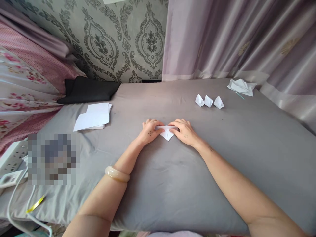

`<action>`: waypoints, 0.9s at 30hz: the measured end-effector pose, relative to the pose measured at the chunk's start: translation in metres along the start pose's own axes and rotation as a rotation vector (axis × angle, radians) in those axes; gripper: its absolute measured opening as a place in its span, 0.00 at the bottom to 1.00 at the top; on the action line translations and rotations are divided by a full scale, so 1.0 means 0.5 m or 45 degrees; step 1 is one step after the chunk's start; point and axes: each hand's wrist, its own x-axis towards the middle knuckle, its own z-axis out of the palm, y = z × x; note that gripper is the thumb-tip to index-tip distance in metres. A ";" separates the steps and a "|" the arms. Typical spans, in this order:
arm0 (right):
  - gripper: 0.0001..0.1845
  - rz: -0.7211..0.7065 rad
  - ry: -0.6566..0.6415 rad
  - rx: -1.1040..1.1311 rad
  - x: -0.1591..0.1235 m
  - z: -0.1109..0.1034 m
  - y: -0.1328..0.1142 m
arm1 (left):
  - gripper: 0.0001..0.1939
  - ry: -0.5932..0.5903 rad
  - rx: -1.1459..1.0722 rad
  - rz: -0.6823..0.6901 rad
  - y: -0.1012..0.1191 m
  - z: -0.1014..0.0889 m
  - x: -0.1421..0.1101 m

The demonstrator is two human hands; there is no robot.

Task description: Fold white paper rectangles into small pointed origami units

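A small piece of folded white paper (168, 135) lies on the grey cloth in front of me, its point facing my body and a crease line down its middle. My left hand (151, 130) pinches its left corner between thumb and fingers. On the right corner, my right hand (183, 131) has the same pinching grip. The paper's far edge is partly hidden behind my fingers. Farther off to the right stand three small folded paper shapes (208, 101) in a row.
White paper sheets (92, 117) are stacked at the left, before a folded black cloth (91, 89). More folded paper (241, 86) lies at the far right beside a thin light-blue stick (239, 95). A power strip (12, 156) with white cables sits at the left edge, near a yellow strip (36, 204).
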 end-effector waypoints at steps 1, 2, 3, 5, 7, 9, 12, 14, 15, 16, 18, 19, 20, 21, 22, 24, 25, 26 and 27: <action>0.09 0.009 0.010 0.003 0.002 0.003 0.001 | 0.08 0.001 0.000 0.004 0.000 0.000 0.001; 0.08 0.019 0.022 0.003 0.003 0.005 0.002 | 0.08 0.002 -0.001 0.008 -0.001 0.001 0.001; 0.07 0.025 0.032 0.004 0.005 0.008 0.003 | 0.07 0.003 -0.005 0.011 -0.001 0.000 0.002; 0.06 0.020 0.038 0.008 0.007 0.011 0.007 | 0.06 0.004 -0.020 0.021 -0.002 -0.001 0.002; 0.07 -0.003 0.032 0.012 0.008 0.012 0.010 | 0.06 0.005 -0.036 0.031 -0.002 -0.003 0.002; 0.08 -0.035 0.026 0.007 0.007 0.012 0.014 | 0.06 0.012 -0.044 0.043 -0.002 -0.006 0.001; 0.10 -0.096 0.035 -0.008 0.005 0.011 0.018 | 0.06 0.028 -0.035 0.082 -0.004 -0.008 0.000; 0.11 -0.143 0.041 -0.022 0.003 0.010 0.020 | 0.06 0.045 0.001 0.127 -0.008 -0.007 0.000; 0.12 -0.164 0.039 -0.029 0.002 0.009 0.020 | 0.06 0.054 0.028 0.154 -0.010 -0.006 -0.001; 0.12 -0.184 0.033 -0.038 0.002 0.009 0.021 | 0.06 0.063 0.057 0.184 -0.011 -0.005 -0.001; 0.13 -0.213 0.017 -0.062 0.001 0.008 0.021 | 0.06 0.076 0.113 0.244 -0.015 -0.003 -0.002; 0.13 -0.221 0.011 -0.078 0.001 0.007 0.020 | 0.07 0.074 0.136 0.271 -0.016 -0.003 -0.003; 0.13 -0.226 0.009 -0.098 0.000 0.007 0.019 | 0.07 0.072 0.158 0.294 -0.016 -0.003 -0.004; 0.13 -0.233 0.011 -0.120 0.000 0.007 0.017 | 0.08 0.071 0.179 0.314 -0.017 -0.004 -0.005; 0.13 -0.244 0.015 -0.146 -0.001 0.007 0.015 | 0.09 0.069 0.204 0.334 -0.017 -0.005 -0.006; 0.14 -0.281 0.022 -0.200 -0.003 0.006 0.011 | 0.11 0.070 0.268 0.378 -0.017 -0.009 -0.009; 0.15 -0.300 0.023 -0.229 -0.005 0.006 0.009 | 0.11 0.075 0.306 0.401 -0.018 -0.011 -0.011; 0.16 -0.314 0.022 -0.259 -0.006 0.006 0.006 | 0.12 0.079 0.346 0.426 -0.019 -0.013 -0.013; 0.17 -0.324 0.018 -0.290 -0.008 0.005 0.004 | 0.13 0.083 0.386 0.454 -0.019 -0.015 -0.015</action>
